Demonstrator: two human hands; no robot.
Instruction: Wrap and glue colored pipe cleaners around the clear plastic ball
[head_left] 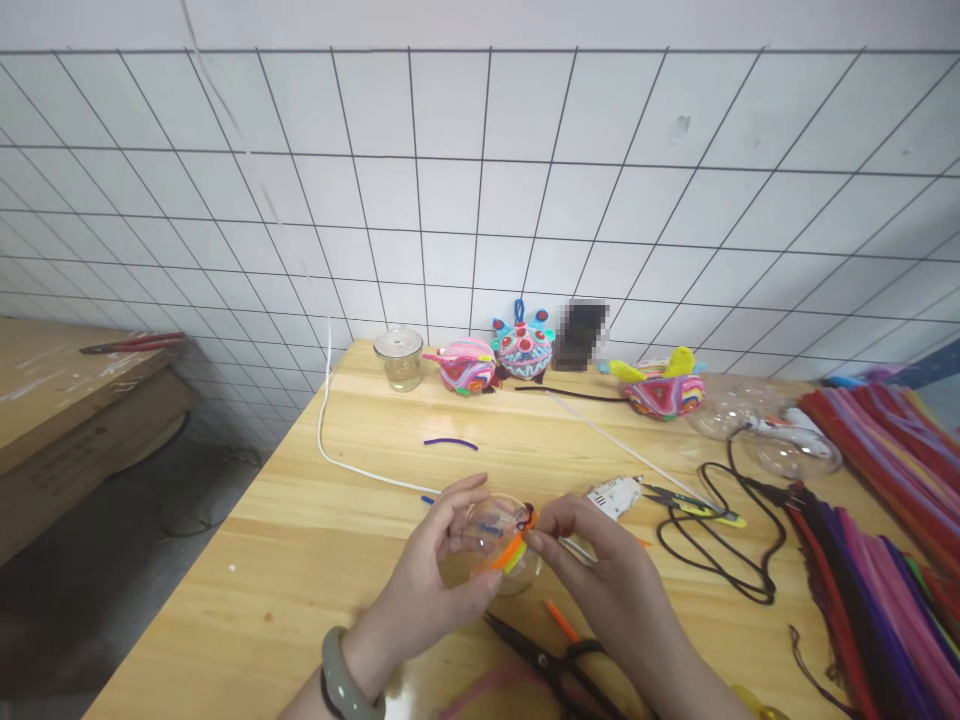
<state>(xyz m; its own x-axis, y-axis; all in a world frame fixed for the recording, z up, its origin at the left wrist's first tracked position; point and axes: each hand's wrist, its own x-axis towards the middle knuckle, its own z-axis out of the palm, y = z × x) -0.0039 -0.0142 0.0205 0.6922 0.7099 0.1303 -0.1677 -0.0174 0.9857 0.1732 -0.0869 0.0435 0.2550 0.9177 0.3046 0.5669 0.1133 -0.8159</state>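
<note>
The left hand (pixel 435 575) cups a clear plastic ball (pixel 491 545) from the side, held just above the tabletop (pixel 300 560), while the right hand (pixel 600 560) pinches an orange pipe cleaner (pixel 514 548) against its front. The smooth shell could slip or turn in that light grip, and the springy pipe cleaner could lift off the curve if the pinch eases. The ball is transparent, with bits of blue and dark red showing near the orange strip. Black scissors (pixel 551 665) lie just below the hands; a glue gun (pixel 615 495) lies near, to the right.
</note>
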